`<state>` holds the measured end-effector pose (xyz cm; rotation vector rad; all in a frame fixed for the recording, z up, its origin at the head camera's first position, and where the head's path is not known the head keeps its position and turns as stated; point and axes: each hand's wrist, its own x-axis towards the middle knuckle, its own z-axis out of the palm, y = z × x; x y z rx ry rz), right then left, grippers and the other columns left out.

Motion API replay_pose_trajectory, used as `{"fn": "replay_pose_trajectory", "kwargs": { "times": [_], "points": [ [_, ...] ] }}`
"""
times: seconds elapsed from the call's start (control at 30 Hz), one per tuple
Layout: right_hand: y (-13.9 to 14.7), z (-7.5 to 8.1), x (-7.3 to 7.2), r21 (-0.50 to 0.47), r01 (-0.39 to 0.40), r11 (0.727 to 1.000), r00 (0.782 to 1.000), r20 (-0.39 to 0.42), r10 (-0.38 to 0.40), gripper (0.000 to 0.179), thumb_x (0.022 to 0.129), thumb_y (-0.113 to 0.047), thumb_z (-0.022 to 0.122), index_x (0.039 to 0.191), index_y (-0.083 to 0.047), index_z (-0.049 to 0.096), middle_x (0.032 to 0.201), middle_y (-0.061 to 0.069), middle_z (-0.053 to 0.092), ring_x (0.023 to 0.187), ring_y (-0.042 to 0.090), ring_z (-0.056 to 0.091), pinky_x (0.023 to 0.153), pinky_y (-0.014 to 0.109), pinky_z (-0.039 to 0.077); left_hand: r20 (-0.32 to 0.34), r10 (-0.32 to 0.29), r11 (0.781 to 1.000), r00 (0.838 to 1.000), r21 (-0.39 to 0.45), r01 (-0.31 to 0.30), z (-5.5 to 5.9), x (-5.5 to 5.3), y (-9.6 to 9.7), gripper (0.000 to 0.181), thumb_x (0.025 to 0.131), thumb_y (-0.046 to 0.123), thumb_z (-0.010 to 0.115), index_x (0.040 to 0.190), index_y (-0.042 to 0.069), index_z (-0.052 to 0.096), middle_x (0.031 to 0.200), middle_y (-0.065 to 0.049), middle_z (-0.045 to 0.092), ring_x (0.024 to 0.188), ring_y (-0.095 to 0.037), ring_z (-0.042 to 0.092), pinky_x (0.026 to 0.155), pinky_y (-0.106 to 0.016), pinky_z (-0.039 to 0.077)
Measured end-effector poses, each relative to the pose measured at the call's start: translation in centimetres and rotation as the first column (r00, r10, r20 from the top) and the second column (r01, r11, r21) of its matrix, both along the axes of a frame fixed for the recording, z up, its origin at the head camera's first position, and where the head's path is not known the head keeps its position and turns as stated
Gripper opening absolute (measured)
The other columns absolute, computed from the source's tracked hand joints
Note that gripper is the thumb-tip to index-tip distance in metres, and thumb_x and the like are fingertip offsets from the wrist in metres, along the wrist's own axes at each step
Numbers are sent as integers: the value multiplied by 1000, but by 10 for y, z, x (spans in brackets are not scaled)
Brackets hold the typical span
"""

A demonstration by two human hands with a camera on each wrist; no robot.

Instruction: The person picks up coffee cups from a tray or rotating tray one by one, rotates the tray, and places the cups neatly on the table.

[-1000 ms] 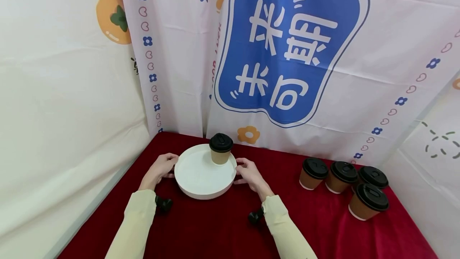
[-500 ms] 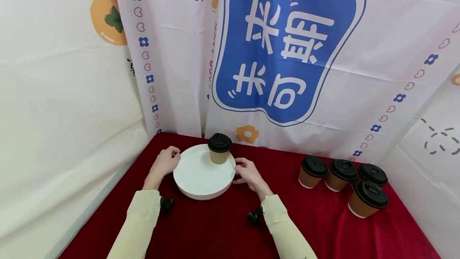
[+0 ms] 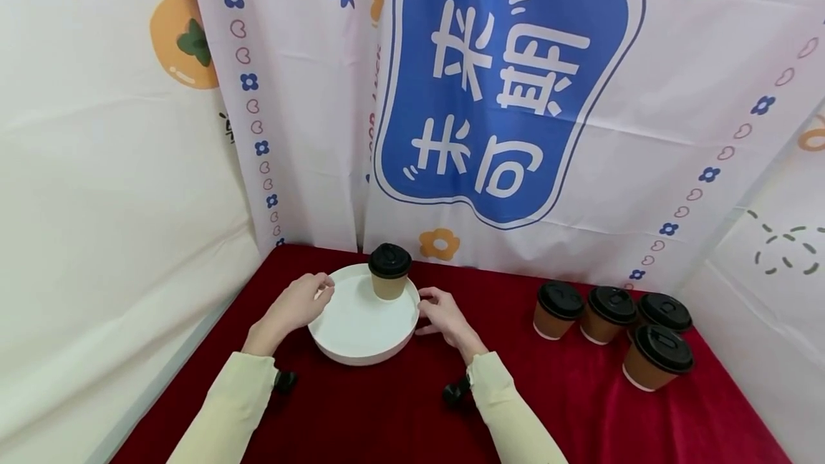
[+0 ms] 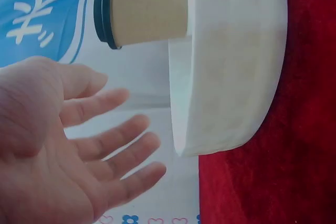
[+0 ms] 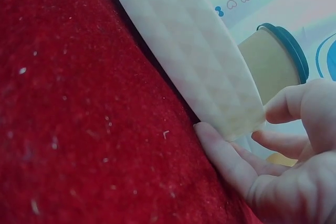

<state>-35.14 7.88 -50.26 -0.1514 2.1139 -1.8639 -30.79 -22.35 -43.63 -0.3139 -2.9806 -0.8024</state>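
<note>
A round white tray (image 3: 357, 331) lies on the red cloth, and a lidded paper coffee cup (image 3: 389, 283) stands upright near its back rim. My right hand (image 3: 447, 317) holds the tray's right edge; in the right wrist view its fingertips touch the tray wall (image 5: 194, 56) low down and near the rim. Above the tray's left rim hovers my left hand (image 3: 298, 305), its fingers relaxed and spread. The left wrist view has that hand (image 4: 79, 145) apart from both tray and cup (image 4: 149, 11), holding nothing.
Several more brown cups with black lids, among them a front cup (image 3: 657, 358) and a left cup (image 3: 557, 308), stand close together on the right of the red cloth (image 3: 399, 414). A printed curtain (image 3: 309, 127) hangs behind, and a white wall (image 3: 122, 235) borders the left.
My left hand has let go of the tray's left edge, risen, and moved right over the rim. The right hand stays at the right edge; the tray and cup have hardly moved.
</note>
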Motion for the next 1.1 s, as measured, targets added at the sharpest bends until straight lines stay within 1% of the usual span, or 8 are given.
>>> {"fn": "replay_pose_trajectory", "kwargs": {
  "times": [0.2,0.4,0.53,0.6,0.8,0.93,1.03,1.1],
  "points": [
    [1,0,-1,-4,6,1000,1000,3,-6,43,93,-12,52,135,-1,50,116,22,60,88,21,68,70,43,61,-10,-82,997,997,13,82,0,7,8,28,101,23,51,119,6,65,117,-11,66,111,-29,62,91,-46,52],
    [0,-1,0,-4,16,1000,1000,8,-16,42,93,-14,52,133,-1,51,117,21,60,89,22,68,70,43,61,13,-157,987,987,20,157,-1,15,15,24,100,23,56,116,9,68,109,-3,69,99,-18,64,83,-37,56],
    [0,-2,0,-11,17,1000,1000,8,-17,42,94,-14,53,133,0,51,118,21,60,89,22,68,70,43,61,37,-187,982,982,21,186,1,21,19,19,99,21,57,111,11,69,103,0,69,90,-12,63,76,-32,55],
    [1,-1,0,-14,18,1000,1000,13,-18,41,95,-14,53,133,0,50,118,21,60,90,22,68,70,43,61,53,-199,980,978,17,199,3,25,22,17,99,23,58,109,13,69,102,1,69,89,-10,62,76,-30,53],
    [1,-1,-2,-11,28,1000,999,20,-27,40,96,-15,53,133,0,50,117,21,60,89,21,68,70,43,61,42,-254,967,966,-22,255,4,33,29,15,98,28,60,106,18,68,100,5,68,91,-9,62,77,-28,54],
    [1,-3,-2,-15,30,999,999,16,-30,40,95,-15,53,132,1,51,116,20,61,88,21,69,70,43,61,61,-305,951,950,-36,307,4,37,33,17,96,29,63,106,17,68,98,5,67,89,-9,61,76,-28,53],
    [1,-4,-2,-17,31,999,999,19,-30,40,95,-15,53,132,1,51,115,20,61,88,21,68,70,43,61,78,-348,935,934,-48,352,3,39,36,18,95,29,65,105,15,68,95,4,67,85,-10,60,74,-28,52],
    [0,-5,-2,-15,32,999,999,23,-32,39,96,-15,52,132,0,51,115,20,61,88,20,68,70,43,61,86,-364,928,928,-59,369,2,41,38,17,94,29,66,104,16,68,94,5,66,84,-10,60,72,-28,51]
  ]
}}
